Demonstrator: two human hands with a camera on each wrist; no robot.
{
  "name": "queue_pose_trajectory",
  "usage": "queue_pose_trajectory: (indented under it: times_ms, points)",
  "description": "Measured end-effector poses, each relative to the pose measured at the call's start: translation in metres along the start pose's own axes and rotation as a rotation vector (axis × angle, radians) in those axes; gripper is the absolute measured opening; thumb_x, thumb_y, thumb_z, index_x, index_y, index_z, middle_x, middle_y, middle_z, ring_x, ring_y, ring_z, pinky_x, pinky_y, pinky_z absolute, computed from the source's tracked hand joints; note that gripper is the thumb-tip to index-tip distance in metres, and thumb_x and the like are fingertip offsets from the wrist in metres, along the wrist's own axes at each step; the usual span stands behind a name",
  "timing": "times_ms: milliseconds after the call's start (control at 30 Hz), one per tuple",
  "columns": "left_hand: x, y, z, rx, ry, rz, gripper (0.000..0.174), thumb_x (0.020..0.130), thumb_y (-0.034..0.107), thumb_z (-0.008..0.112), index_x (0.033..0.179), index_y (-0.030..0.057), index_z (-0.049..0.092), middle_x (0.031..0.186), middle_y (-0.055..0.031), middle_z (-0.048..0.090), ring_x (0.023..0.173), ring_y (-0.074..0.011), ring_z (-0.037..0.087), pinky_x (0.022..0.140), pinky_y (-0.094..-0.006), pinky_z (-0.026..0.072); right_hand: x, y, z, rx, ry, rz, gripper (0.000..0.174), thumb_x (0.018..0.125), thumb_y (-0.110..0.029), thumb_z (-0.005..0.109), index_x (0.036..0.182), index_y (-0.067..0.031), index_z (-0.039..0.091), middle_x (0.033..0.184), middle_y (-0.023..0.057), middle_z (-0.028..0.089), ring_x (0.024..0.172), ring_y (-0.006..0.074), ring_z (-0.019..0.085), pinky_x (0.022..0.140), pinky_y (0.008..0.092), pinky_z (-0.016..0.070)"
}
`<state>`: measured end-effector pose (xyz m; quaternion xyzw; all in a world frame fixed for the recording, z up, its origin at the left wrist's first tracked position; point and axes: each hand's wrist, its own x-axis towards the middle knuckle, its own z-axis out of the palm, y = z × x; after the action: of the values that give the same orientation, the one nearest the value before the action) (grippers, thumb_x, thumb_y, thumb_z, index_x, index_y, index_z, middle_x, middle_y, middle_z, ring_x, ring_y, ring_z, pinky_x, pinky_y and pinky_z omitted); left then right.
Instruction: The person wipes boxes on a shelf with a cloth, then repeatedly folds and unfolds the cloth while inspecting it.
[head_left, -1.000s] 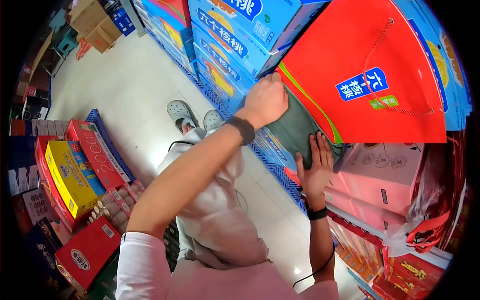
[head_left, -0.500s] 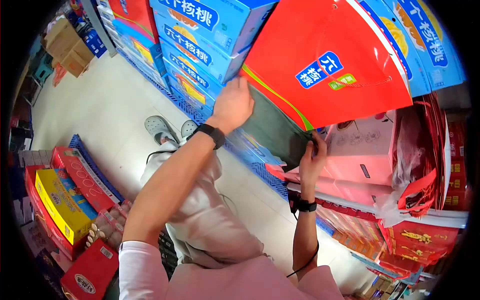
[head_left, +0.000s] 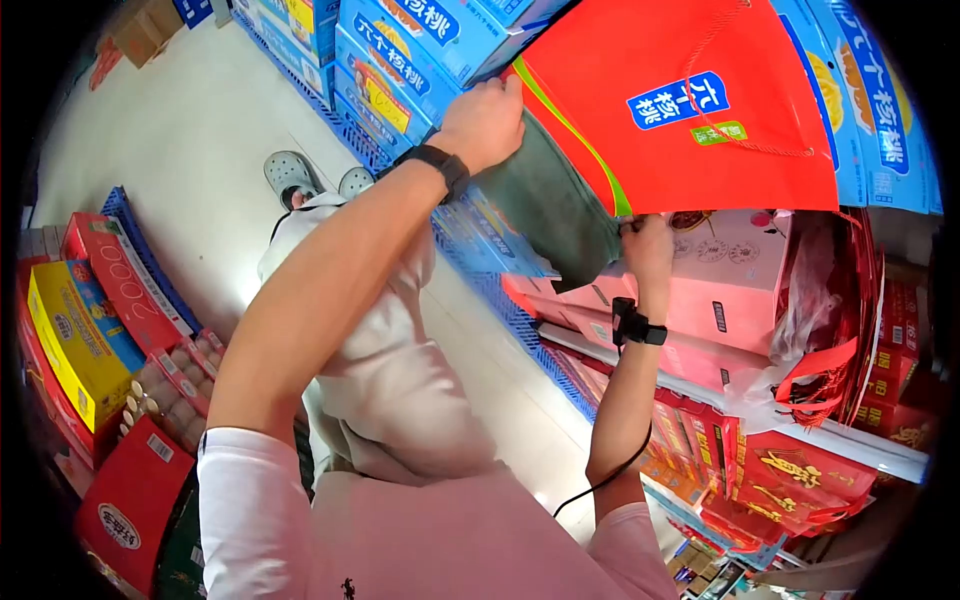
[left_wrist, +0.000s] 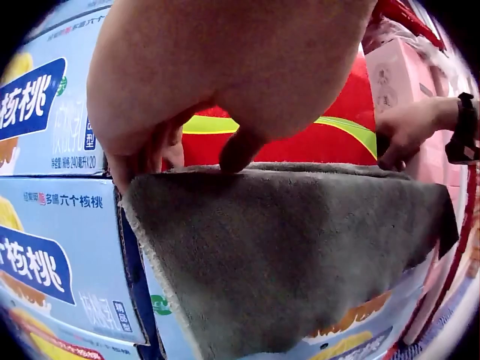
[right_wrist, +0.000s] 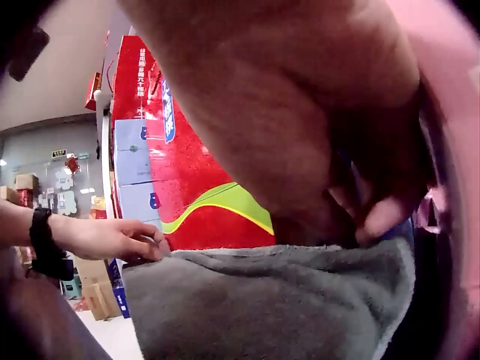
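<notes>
A grey-green cloth (head_left: pixel 560 205) with a soft, fleecy face hangs below the lower edge of a red gift bag (head_left: pixel 600 75), over the front of blue drink cartons. My left hand (head_left: pixel 485 125) pinches the cloth's upper edge near its left corner, with the thumb on the edge in the left wrist view. At the other end, my right hand (head_left: pixel 648 248) pinches the upper edge beside the pink boxes. The right wrist view shows the cloth (right_wrist: pixel 270 307) stretched between both hands, its top edge along the bag's green stripe.
Blue cartons (head_left: pixel 400 60) are stacked on a blue plastic pallet (head_left: pixel 360 140). Pink boxes (head_left: pixel 740 270) stand right of the cloth. Behind, on the left, are a yellow box (head_left: pixel 75 335), red boxes and egg trays (head_left: pixel 165 385). Pale floor tiles (head_left: pixel 190 130) run between the rows.
My right hand has gone from lying spread on the cloth to pinching its right end. The cloth now hangs straighter between both hands. My left hand stays at its end; the head view has shifted.
</notes>
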<state>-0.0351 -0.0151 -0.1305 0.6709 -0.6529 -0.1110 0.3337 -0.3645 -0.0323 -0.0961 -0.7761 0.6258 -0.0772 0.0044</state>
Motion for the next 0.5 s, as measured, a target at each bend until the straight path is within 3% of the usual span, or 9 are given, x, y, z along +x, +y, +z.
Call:
queue_pose_trajectory:
  times_ms: [100, 367, 500]
  points:
    - [-0.002, 0.001, -0.001, 0.000, -0.017, -0.006, 0.034, 0.095, 0.017, 0.063, 0.119, -0.0042, 0.054, 0.112, -0.0266, 0.069, 0.103, -0.0438, 0.070, 0.089, -0.0526, 0.0575, 0.003, -0.008, -0.016, -0.063, 0.076, 0.039, 0.018, 0.088, -0.012, 0.070, 0.095, 0.0046, 0.071, 0.094, 0.0295, 0.073, 0.091, 0.0507, 0.071, 0.078, 0.0569, 0.0563]
    - [-0.001, -0.008, -0.001, 0.001, -0.027, -0.002, 0.030, 0.097, 0.017, 0.058, 0.121, -0.0031, 0.056, 0.111, -0.0267, 0.069, 0.103, -0.0426, 0.071, 0.087, -0.0512, 0.0589, -0.001, -0.003, 0.026, -0.034, 0.160, 0.030, 0.021, 0.089, -0.015, 0.071, 0.100, 0.0026, 0.070, 0.093, 0.0263, 0.074, 0.090, 0.0500, 0.071, 0.082, 0.0556, 0.0556]
    - [0.005, -0.008, -0.002, 0.088, -0.022, 0.057, 0.026, 0.097, 0.012, 0.057, 0.119, -0.0028, 0.059, 0.105, -0.0256, 0.072, 0.094, -0.0420, 0.074, 0.080, -0.0493, 0.0609, -0.021, -0.013, 0.004, 0.072, 0.081, 0.083, 0.017, 0.092, -0.014, 0.071, 0.101, 0.0010, 0.070, 0.092, 0.0234, 0.074, 0.086, 0.0408, 0.074, 0.078, 0.0486, 0.0572]
